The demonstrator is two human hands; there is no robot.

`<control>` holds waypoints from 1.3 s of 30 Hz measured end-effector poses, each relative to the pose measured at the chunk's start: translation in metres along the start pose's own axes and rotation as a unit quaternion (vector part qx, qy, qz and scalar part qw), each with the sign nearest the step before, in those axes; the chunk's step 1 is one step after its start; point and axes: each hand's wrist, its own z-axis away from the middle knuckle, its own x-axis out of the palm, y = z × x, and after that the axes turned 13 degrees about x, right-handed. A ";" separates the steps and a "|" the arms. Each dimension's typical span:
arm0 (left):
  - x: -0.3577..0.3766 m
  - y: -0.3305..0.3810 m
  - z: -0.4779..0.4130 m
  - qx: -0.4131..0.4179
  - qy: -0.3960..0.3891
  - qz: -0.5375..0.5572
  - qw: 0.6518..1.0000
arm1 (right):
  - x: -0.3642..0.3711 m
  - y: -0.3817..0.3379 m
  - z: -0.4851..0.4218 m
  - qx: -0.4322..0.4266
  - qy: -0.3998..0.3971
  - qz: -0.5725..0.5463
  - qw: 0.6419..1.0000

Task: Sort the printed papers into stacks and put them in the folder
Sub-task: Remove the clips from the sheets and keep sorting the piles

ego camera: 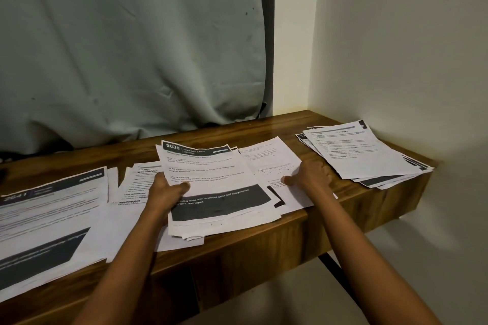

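Brown wooden desk (264,240), against a grey-green curtain (132,47) and a pale wall (396,47).

Middle stack of white printed papers, top sheet headed "3638" (211,174): left hand (165,191) grips its left edge, thumb on top, fingers hidden beneath.

Loose white printed sheet (269,161) just right of it, partly under it: right hand (310,175) rests on it, fingers curled, thumb flat; cannot tell whether it pinches the sheet.

Fanned stack (361,155) at the desk's right end.

Large-print sheets (50,214) at the left.
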 end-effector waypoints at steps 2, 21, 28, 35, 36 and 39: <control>0.001 -0.002 -0.001 -0.001 0.001 0.004 1.000 | -0.004 0.002 -0.001 0.002 0.005 -0.008 1.000; 0.009 0.010 0.011 0.062 0.084 -0.129 0.986 | -0.022 0.024 -0.012 -0.031 0.177 -0.165 0.970; -0.009 0.010 0.004 0.047 0.098 -0.224 0.969 | -0.044 0.020 -0.020 -0.056 0.252 -0.164 0.952; -0.024 0.010 0.000 0.040 0.079 -0.210 0.974 | -0.064 0.023 -0.026 -0.063 0.300 -0.229 0.924; -0.026 0.010 0.001 0.041 0.077 -0.201 0.976 | -0.067 0.023 -0.027 -0.068 0.303 -0.243 0.919; -0.035 0.008 0.005 0.043 0.072 -0.188 0.979 | -0.079 0.025 -0.030 -0.068 0.296 -0.284 0.909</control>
